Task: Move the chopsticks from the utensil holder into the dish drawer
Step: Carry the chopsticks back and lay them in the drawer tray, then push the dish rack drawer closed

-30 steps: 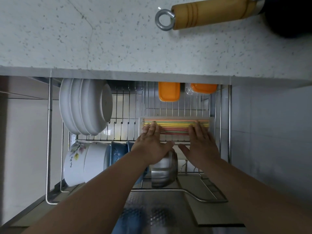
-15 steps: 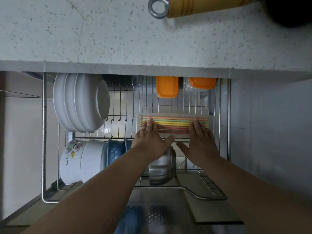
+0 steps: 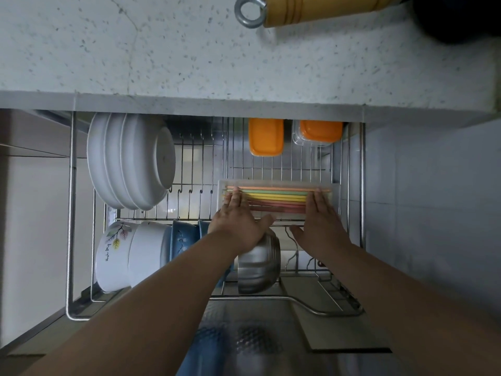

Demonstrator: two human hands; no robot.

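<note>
Head view: both hands' fingers [image 3: 235, 198] lie flat, unclenched, on chopsticks [image 3: 276, 200] inside the tray [image 3: 336, 194], wire rack [image 3: 362, 185] edge close right.

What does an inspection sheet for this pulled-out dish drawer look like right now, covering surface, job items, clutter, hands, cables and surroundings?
Surface: pulled-out wire dish drawer under a speckled grey stone countertop.
Job's things: pastel-coloured chopsticks lie flat, side by side, in a shallow clear plastic tray in the drawer.
Clutter: stacked white bowls, white bowl with leaf print, blue bowls, stainless steel bowl, two orange-lidded containers.
Hands: left hand and right hand, fingers flat over the chopstick ends, gripping nothing.
Cables: nothing seen.
Surroundings: wooden handle with a metal ring on the countertop.
</note>
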